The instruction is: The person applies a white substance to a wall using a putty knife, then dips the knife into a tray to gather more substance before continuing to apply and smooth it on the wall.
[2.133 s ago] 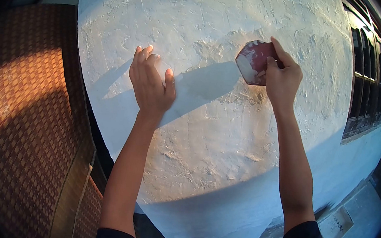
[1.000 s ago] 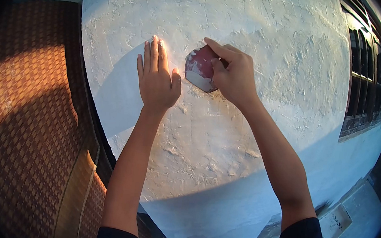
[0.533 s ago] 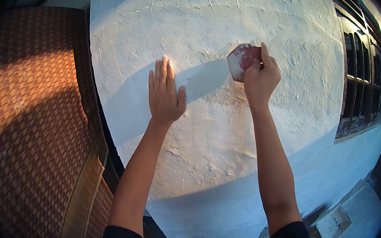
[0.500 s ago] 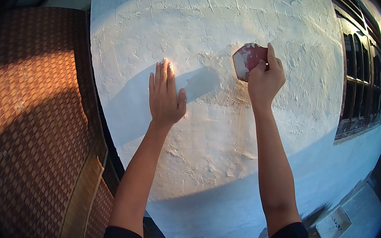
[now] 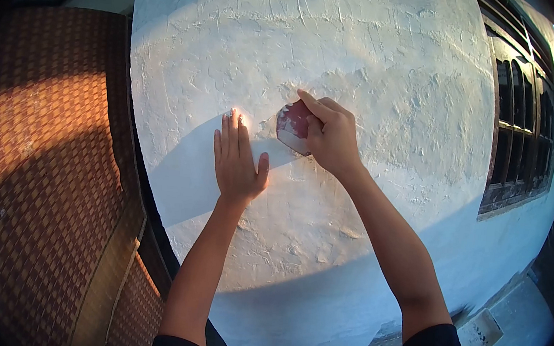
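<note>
My right hand [image 5: 334,138] grips a flat, dark red putty scraper [image 5: 296,117] by its right side, thumb and fingers pinched over it. White putty smears the scraper's face, mostly along its lower and upper parts. The tool is at the white wall [image 5: 405,112], whose surface carries rough ridges of plaster. To the left, my left hand [image 5: 239,169] lies with fingers stretched out and palm toward the wall; white paste shows on its fingertips. A small gap separates the left fingers from the scraper.
A brown woven panel [image 5: 43,148] stands along the left, beside the wall's edge. A dark-framed window with bars [image 5: 522,124] is set in the wall at right. A pale shallow box [image 5: 484,330] lies low at the right, partly behind my right sleeve.
My right hand has swept the putty scraper left and downward across the wall, closer to my left hand. My left hand stays spread, appearing slightly lower in view.
</note>
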Demonstrator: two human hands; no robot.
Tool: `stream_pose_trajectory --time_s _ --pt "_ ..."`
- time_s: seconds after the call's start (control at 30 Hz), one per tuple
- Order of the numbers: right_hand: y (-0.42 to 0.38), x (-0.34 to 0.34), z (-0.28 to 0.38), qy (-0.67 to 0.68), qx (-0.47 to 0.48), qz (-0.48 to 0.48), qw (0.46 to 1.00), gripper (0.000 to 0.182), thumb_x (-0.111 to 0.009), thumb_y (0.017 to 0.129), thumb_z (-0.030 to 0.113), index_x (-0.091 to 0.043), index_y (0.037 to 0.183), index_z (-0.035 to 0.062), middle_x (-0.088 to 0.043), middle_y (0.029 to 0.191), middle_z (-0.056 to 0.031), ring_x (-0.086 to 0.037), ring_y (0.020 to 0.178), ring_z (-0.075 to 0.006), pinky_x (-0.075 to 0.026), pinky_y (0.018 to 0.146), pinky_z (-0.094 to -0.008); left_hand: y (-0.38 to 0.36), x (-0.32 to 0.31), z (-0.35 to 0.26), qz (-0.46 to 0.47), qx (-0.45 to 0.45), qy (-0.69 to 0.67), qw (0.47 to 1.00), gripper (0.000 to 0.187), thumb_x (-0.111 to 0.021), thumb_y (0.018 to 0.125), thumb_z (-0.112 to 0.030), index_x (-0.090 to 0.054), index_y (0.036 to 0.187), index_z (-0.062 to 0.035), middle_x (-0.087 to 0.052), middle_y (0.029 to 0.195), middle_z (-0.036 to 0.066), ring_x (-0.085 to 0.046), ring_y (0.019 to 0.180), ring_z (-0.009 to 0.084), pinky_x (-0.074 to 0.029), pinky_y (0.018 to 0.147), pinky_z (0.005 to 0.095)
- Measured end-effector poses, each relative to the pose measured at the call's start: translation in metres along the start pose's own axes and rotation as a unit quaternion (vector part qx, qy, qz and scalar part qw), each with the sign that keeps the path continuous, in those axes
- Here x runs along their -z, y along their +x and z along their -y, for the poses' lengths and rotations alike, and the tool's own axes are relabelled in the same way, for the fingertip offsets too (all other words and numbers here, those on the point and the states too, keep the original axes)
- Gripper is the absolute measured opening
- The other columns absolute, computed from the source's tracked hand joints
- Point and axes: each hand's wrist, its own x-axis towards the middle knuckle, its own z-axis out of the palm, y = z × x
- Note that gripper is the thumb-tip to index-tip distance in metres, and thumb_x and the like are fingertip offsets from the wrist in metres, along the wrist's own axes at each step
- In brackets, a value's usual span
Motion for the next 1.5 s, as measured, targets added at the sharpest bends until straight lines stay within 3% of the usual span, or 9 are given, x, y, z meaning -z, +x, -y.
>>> stream_pose_trajectory --time_s 0.13,0.3,0.47,0.77,0.87,1.03,1.13,1.3,1.5 --pt "0.014 0.032 -0.019 -0.067 -0.100 -0.195 0.973 0.046 -0.053 0.077 -0.009 -0.067 0.119 -0.0001 -0.066 0.086 -0.0167 -0.067 0.078 -0.0285 -0.053 0.074 -0.0363 -0.011 0.000 -0.003 0.024 0.007 0.013 1.000 0.084 -0.027 0.098 -0.058 -0.026 0.147 0.0111 -0.026 0.153 0.031 -0.022 0.145 0.0458 -0.017 0.116 0.0569" --pt "-0.012 0.014 -0.001 0.001 0.020 -0.019 1.000 0.047 -0.051 0.077 -0.011 -0.067 0.120 0.0017 -0.066 0.089 -0.0177 -0.066 0.078 -0.0312 -0.052 0.076 -0.0376 -0.013 -0.001 -0.009 0.013 0.029 -0.019 0.999 0.088 -0.028 0.097 -0.061 -0.024 0.147 0.0115 -0.025 0.153 0.032 -0.021 0.145 0.0459 -0.016 0.117 0.0568" --pt "0.000 0.040 -0.014 -0.022 -0.116 -0.201 0.972 0.046 -0.051 0.077 -0.008 -0.068 0.119 0.0009 -0.066 0.086 -0.0164 -0.066 0.074 -0.0266 -0.052 0.072 -0.0352 -0.018 -0.002 -0.010 0.027 0.032 -0.005 0.999 0.089 -0.028 0.097 -0.062 -0.022 0.148 0.0111 -0.023 0.154 0.031 -0.020 0.146 0.0458 -0.015 0.117 0.0564" --pt "-0.009 0.038 -0.008 0.040 -0.197 -0.166 0.965 0.048 -0.053 0.077 -0.007 -0.068 0.122 0.0047 -0.065 0.084 -0.0146 -0.066 0.076 -0.0241 -0.051 0.074 -0.0320 -0.020 -0.006 -0.008 -0.001 0.014 0.017 1.000 0.084 -0.027 0.098 -0.057 -0.028 0.145 0.0124 -0.027 0.153 0.031 -0.024 0.145 0.0437 -0.018 0.117 0.0551" --pt "-0.020 0.011 -0.002 -0.029 0.026 -0.022 0.999 0.046 -0.052 0.078 -0.009 -0.067 0.121 0.0012 -0.066 0.087 -0.0150 -0.066 0.072 -0.0232 -0.053 0.070 -0.0327 -0.018 -0.004 -0.009 -0.007 0.011 0.012 1.000 0.082 -0.028 0.098 -0.055 -0.029 0.145 0.0120 -0.028 0.152 0.031 -0.025 0.145 0.0438 -0.019 0.116 0.0553" --pt "0.010 0.020 -0.005 0.002 -0.083 -0.231 0.969 0.048 -0.056 0.075 -0.008 -0.068 0.120 0.0052 -0.065 0.087 -0.0178 -0.067 0.078 -0.0307 -0.052 0.075 -0.0368 -0.018 -0.004 -0.006 0.006 0.010 0.006 1.000 0.080 -0.037 0.095 -0.049 -0.024 0.147 0.0105 -0.026 0.154 0.031 -0.024 0.144 0.0457 -0.019 0.116 0.0572" --pt "0.002 -0.005 0.013 0.038 0.028 0.006 0.999 0.048 -0.056 0.075 -0.008 -0.069 0.118 0.0059 -0.066 0.087 -0.0181 -0.067 0.080 -0.0324 -0.052 0.077 -0.0388 -0.020 -0.003 -0.008 0.014 0.011 -0.015 1.000 0.082 -0.042 0.093 -0.046 -0.019 0.150 0.0087 -0.023 0.155 0.030 -0.022 0.145 0.0470 -0.018 0.115 0.0587" --pt "0.042 0.017 -0.009 -0.035 -0.081 -0.186 0.978 0.046 -0.051 0.073 -0.004 -0.070 0.115 0.0019 -0.069 0.087 -0.0185 -0.068 0.074 -0.0295 -0.054 0.076 -0.0370 -0.021 -0.001 -0.006 0.030 0.015 -0.013 0.999 0.083 -0.044 0.092 -0.045 -0.020 0.150 0.0084 -0.023 0.155 0.031 -0.022 0.145 0.0469 -0.018 0.115 0.0586" --pt "0.021 -0.016 -0.007 -0.037 0.054 -0.011 0.998 0.045 -0.052 0.074 -0.003 -0.071 0.114 0.0037 -0.069 0.088 -0.0199 -0.069 0.079 -0.0287 -0.054 0.077 -0.0356 -0.020 0.002 -0.008 0.029 0.019 -0.020 0.999 0.083 -0.045 0.091 -0.045 -0.021 0.149 0.0085 -0.023 0.155 0.031 -0.022 0.145 0.0470 -0.017 0.116 0.0584"
